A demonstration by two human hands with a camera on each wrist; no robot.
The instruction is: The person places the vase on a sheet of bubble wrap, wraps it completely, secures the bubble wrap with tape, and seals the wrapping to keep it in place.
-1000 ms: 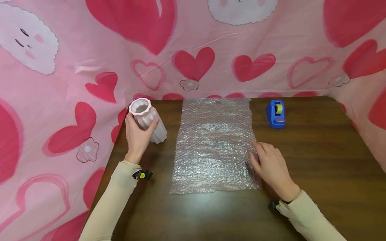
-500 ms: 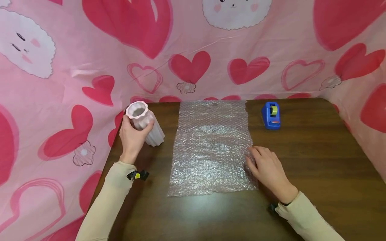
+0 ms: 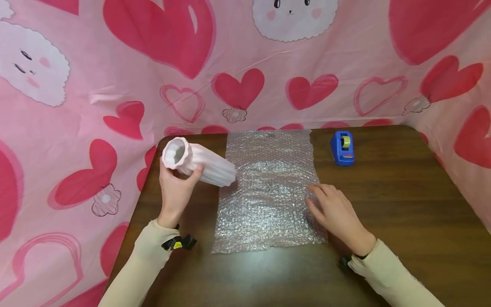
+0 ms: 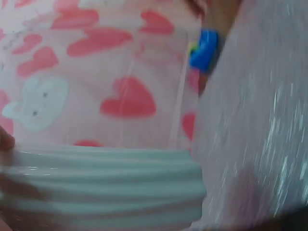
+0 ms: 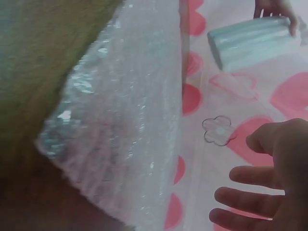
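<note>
My left hand grips a white fluted vase near its scalloped mouth. The vase leans well over, mouth to the left, its base reaching the left edge of a sheet of bubble wrap. In the left wrist view the ribbed side of the vase fills the lower left, beside the bubble wrap. My right hand hovers over or rests on the wrap's right edge; I cannot tell whether it touches. Its fingers look extended and hold nothing in the right wrist view, where the hand is at the right.
A blue tape dispenser with a yellowish roll stands right of the wrap, toward the back of the dark wooden table. Pink cloth with hearts hangs behind the table and along its sides.
My left hand has tipped the vase from nearly upright to strongly slanted, swinging its base right to the bubble wrap. The right hand has hardly moved. The head view has shifted slightly.
</note>
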